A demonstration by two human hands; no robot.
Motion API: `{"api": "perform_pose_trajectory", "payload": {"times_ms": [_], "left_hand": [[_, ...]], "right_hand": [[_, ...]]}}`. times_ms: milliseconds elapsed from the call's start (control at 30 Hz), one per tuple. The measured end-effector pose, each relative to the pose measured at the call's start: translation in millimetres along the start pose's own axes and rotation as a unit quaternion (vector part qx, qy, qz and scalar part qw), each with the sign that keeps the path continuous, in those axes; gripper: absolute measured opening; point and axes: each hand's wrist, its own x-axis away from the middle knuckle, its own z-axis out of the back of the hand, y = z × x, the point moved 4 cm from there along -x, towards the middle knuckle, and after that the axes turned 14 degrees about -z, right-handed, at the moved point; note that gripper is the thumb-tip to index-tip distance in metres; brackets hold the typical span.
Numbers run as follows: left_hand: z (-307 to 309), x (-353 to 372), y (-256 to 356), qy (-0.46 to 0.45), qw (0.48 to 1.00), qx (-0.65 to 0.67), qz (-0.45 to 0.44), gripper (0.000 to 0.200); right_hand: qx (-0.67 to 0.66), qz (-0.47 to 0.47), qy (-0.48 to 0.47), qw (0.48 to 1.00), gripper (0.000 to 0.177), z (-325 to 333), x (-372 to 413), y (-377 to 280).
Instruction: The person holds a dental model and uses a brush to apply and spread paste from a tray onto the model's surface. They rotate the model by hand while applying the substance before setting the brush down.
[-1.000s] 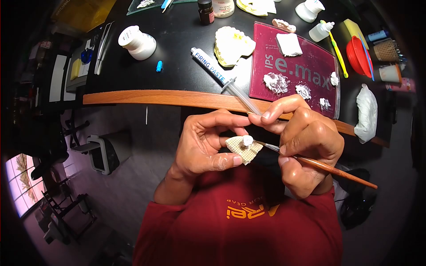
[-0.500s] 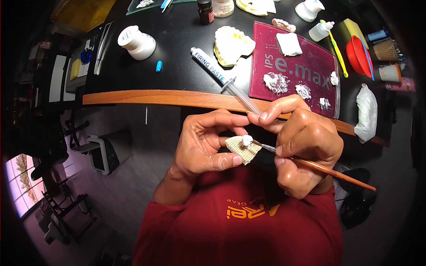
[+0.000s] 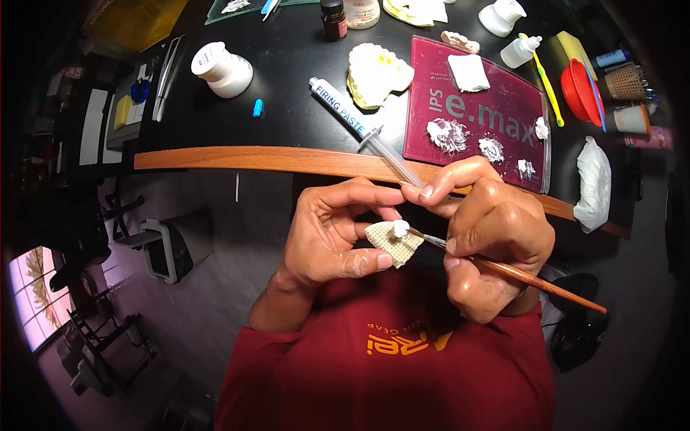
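Observation:
My left hand [image 3: 332, 233] is closed on a beige honeycomb firing tray [image 3: 381, 237], a small wedge with a gridded face, pinched by the thumb at its lower edge. A small white tooth-shaped piece [image 3: 400, 228] sits on the tray's upper part. My right hand [image 3: 499, 233] grips a thin brush [image 3: 532, 279] with a reddish-brown wooden handle. The brush's tip touches or nearly touches the white piece from the right. The index fingertips of both hands meet above the tray.
Beyond my hands, a firing paste syringe [image 3: 341, 109] overhangs the wooden table edge [image 3: 251, 158]. A maroon e.max mixing plate [image 3: 431, 108] bears white paste smears. Nearby are a dental cast [image 3: 375, 75], a white jar [image 3: 223, 70], a blue cap [image 3: 258, 108] and a crumpled tissue [image 3: 594, 185].
Almost nothing differs. The right hand and the brush handle have shifted very slightly; the tray stays in place in the left hand.

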Motion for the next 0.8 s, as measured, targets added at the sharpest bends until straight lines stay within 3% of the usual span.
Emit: {"api": "perform_pose_trajectory", "payload": {"times_ms": [800], "left_hand": [[0.9, 2.0, -1.0, 0.013, 1.0, 0.026, 0.012, 0.056]], "right_hand": [[-0.012, -0.027, 0.012, 1.0, 0.011, -0.6, 1.5, 3.0]]}}
